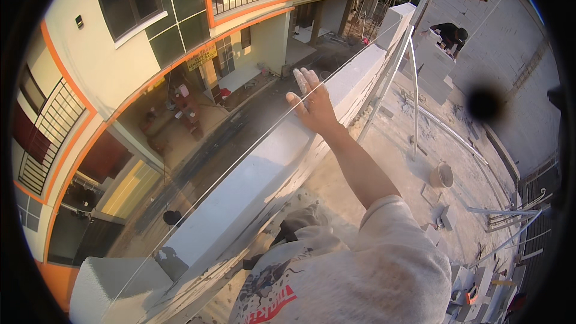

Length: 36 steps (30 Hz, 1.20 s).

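Observation:
My right hand (313, 105) is stretched out over the top of a low wall of pale blocks (240, 195). Its fingers are apart, with whitish dust on the tips, and the thumb points left. A thin taut string (222, 175) runs along the wall and passes by the fingers; whether they touch it I cannot tell. Nothing shows in the hand. At the near left end of the wall, one pale block (114, 276) stands higher than the rest, and the string crosses it. My left hand does not show.
Beyond the wall lies a lower street with houses (252, 39). To the right, metal poles (414, 90) lean by the wall, and a bucket (442, 175) stands on the dusty floor. Another person (449, 37) bends over blocks at the far right. Block pieces (480, 297) lie lower right.

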Tool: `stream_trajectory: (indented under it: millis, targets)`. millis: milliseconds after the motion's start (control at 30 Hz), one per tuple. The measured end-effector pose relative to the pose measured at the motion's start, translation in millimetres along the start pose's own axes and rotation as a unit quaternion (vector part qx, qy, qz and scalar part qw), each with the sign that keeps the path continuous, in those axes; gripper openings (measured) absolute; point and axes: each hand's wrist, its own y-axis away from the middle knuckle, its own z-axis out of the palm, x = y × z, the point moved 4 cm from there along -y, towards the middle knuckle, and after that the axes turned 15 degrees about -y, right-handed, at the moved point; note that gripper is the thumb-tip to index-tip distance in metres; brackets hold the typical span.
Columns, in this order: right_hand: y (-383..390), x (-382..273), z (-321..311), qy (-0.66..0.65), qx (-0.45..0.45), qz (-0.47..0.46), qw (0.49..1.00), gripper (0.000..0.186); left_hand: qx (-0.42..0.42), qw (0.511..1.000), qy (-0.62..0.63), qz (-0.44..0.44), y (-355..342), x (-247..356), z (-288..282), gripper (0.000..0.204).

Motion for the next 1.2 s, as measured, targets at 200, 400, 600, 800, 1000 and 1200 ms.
stream_trajectory:
  millis: [200,400,600,800,1000,1200]
  targets:
    - [-0.6,-21.8,22.1,0.045,-0.339,-0.170,0.924,0.073,-0.080,0.973,-0.024,-0.217,153.9,-38.5,-113.8,0.073]
    - [16.0,-16.6,9.4,-0.025,-0.460,-0.377,0.804,0.077,-0.281,0.930,-0.147,-0.188,468.5,-15.0,-177.7,0.055]
    - [19.6,-19.9,-4.1,-0.053,-0.453,-0.437,0.776,0.078,-0.641,0.721,-0.141,-0.220,737.1,-17.6,-311.2,0.047]
    - [61.6,-30.0,-20.2,-0.135,-0.441,-0.479,0.747,0.084,-0.481,0.667,-0.284,-0.492,928.3,-87.1,-501.1,0.045]
    - [171.6,-23.1,-14.8,-0.117,-0.626,-0.509,0.580,0.073,-0.351,0.687,-0.257,-0.582,1022.1,-13.0,-571.2,0.037]
    - [252.0,74.0,83.3,0.082,-0.725,-0.460,0.506,0.038,-0.269,0.713,-0.227,-0.606,995.0,-13.7,-552.2,0.051]
